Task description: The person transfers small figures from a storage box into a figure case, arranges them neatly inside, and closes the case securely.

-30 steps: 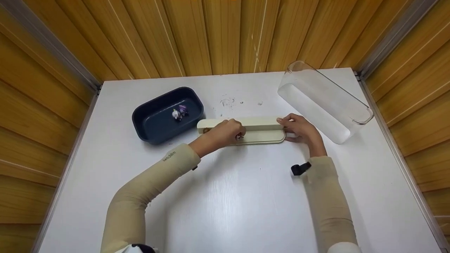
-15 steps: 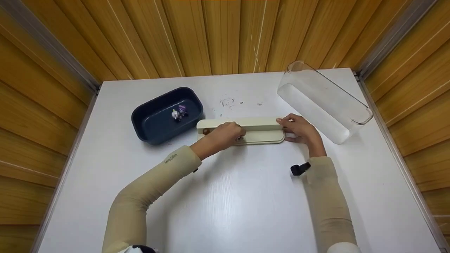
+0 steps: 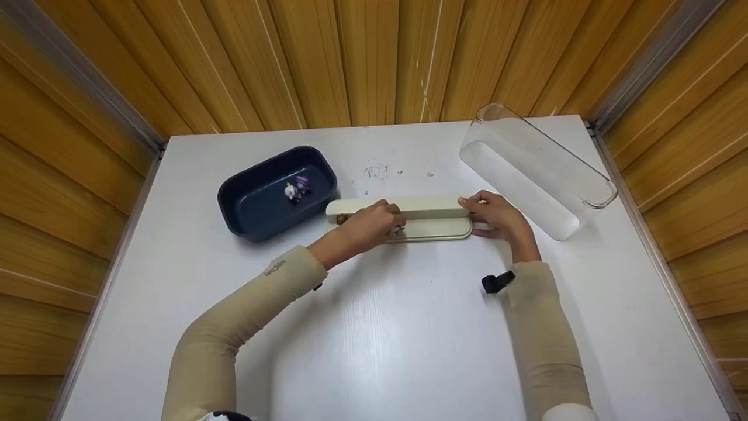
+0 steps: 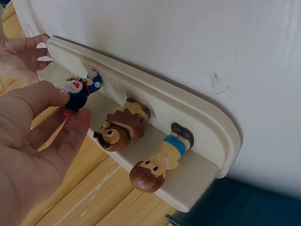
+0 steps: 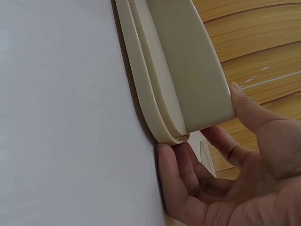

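My left hand (image 3: 367, 227) pinches a small blue, white and red toy figurine (image 4: 77, 100) between thumb and fingers. The figurine's feet are at the low front level of a long cream stepped stand (image 3: 435, 206); whether they touch it is unclear. Two more figurines stand on that level in the left wrist view: a brown-haired one in blue shorts (image 4: 155, 167) at the end and one with a brown mane or cape (image 4: 123, 126) beside it. My right hand (image 3: 497, 215) grips the stand's right end, thumb on the raised step and fingers at the base edge.
A dark blue bin (image 3: 257, 213) stands to the left, close to the stand, with small white and purple figurines (image 3: 298, 189) inside. At the back right lies a long clear cover (image 3: 543, 158). Wood-patterned walls (image 3: 374, 64) border the white table (image 3: 380, 351).
My left hand and forearm have shifted slightly left at the stand, the figurine still pinched. My right hand keeps its grip on the stand's end; bin and cover stay put.
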The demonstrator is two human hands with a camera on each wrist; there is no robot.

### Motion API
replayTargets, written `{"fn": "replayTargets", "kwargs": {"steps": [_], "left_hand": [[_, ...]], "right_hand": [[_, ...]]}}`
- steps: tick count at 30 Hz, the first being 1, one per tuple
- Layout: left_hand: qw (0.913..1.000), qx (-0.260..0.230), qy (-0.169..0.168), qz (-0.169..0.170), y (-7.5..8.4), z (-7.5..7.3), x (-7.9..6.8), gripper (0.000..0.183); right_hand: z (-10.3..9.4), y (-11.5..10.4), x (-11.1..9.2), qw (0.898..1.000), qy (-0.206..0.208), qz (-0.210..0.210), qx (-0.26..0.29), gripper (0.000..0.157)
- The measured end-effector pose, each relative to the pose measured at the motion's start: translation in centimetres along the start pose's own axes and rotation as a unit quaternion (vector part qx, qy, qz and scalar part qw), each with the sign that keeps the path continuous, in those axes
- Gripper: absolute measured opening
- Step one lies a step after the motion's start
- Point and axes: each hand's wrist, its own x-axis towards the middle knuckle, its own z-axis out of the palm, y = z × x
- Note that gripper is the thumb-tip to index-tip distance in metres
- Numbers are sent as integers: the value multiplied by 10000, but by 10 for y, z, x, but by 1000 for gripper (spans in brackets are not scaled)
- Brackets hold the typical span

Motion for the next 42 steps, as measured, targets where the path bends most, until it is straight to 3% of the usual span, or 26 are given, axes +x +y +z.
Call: {"fn": "replayTargets", "kwargs": {"steps": [9,21,32,42], "left_hand": [[9998,-139,80,-101,-6,-2,-8,24],[9962,-470,253,-695,-2,5,5,16],[9975,-510,288,-400,-1,5,6,11],[9973,-558,323,-346,-2,2,6,11]], "right_hand": [[-1,0,1,9998,-83,94,180,41],[2,5,3,10000,20,-10,96,45],[1,2,4,10000,19,-7,12,46],[0,-1,1,10000,-19,37,25,43]]}}
